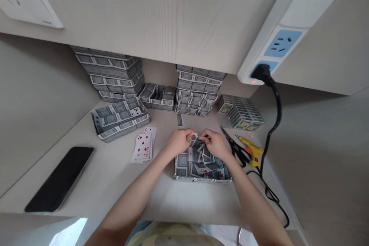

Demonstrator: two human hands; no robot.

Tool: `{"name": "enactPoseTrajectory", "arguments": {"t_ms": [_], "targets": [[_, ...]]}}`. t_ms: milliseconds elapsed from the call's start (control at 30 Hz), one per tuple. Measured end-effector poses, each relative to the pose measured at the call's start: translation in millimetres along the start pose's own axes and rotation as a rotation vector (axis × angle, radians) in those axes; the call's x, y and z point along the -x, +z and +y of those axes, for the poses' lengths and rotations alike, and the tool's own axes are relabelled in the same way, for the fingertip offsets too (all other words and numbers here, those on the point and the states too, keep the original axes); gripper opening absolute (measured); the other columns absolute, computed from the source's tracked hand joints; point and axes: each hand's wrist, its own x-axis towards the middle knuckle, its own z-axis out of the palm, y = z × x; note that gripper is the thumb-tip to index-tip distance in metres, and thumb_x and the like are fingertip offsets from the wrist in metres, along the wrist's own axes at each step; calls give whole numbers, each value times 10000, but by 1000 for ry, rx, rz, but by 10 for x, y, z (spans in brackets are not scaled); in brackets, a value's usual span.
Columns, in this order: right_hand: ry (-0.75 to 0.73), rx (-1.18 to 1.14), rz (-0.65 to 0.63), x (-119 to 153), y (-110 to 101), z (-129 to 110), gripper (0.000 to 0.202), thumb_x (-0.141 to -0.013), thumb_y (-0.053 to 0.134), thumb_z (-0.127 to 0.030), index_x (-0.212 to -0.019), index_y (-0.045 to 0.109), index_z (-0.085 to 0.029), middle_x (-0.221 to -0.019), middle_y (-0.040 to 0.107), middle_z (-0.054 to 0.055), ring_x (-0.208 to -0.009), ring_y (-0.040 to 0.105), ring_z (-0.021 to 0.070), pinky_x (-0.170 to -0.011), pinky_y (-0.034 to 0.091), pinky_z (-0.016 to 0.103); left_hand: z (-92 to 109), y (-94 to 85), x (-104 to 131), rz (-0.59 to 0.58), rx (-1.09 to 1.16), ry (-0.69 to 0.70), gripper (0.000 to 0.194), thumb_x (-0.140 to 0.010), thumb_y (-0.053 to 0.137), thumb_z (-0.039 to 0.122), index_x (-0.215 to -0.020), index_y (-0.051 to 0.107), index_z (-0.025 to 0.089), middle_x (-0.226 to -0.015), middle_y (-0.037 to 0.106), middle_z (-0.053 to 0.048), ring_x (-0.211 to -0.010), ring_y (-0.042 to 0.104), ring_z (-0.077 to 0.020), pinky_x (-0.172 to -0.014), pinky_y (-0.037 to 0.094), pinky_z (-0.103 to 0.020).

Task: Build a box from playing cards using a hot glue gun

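Observation:
A box made of folded playing cards [182, 165] lies in front of me, with loose folded cards inside. At its far edge, my left hand [181, 141] pinches a small card piece from the left. My right hand [213, 143] grips the same folded card [195, 137] from the right, fingertips close to the other hand's. Left of the box is a small pile of face-up cards [142, 147], a red five of diamonds on top. One narrow card [180, 120] lies beyond my hands.
Card-built boxes stand stacked at the back left [115, 73] and back centre [198, 84]. An open card tray [121, 119], a black phone-like slab [59, 178], card packs [245, 111], black scissors [238, 150], a yellow glue gun [254, 152] with cord, and a power strip [284, 38] surround them.

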Motion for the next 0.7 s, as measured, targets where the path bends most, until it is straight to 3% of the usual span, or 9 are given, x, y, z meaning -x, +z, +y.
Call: {"name": "enactPoseTrajectory", "arguments": {"t_ms": [700], "targets": [[-23,-14,44,-12,25,34,104,-764,503,-194,-664,529,-203,-669,622,8,-645,561,153,-602,371,229,-4,12,-13,-3,-100,-11,256,-833,415,255,-901,656,204,-868,691,-48,-794,618,-167,-678,414,-238]]}}
